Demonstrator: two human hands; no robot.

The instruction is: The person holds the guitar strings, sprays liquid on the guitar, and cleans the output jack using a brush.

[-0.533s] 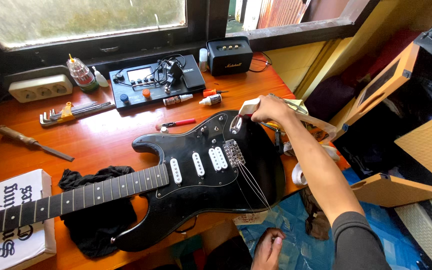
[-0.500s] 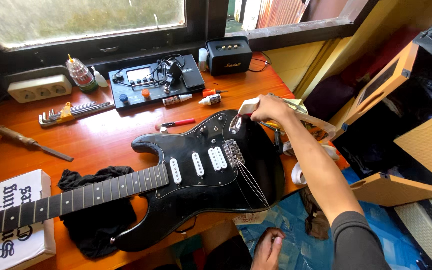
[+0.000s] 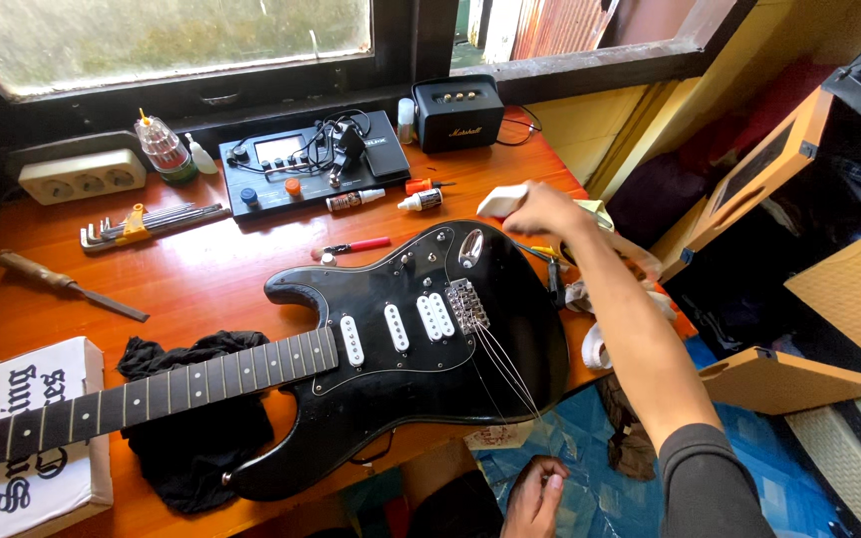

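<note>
While right hand (image 3: 548, 211) grips white object (image 3: 503, 199), black guitar (image 3: 430, 339) lies flat.

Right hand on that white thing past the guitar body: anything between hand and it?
No. The right hand already grips the white object above the black guitar; nothing sits between them. The left hand is low, below the table edge, touching nothing visible.

black guitar (image 3: 421, 349) — right hand (image 3: 542, 207) grips white object (image 3: 502, 199)
</note>
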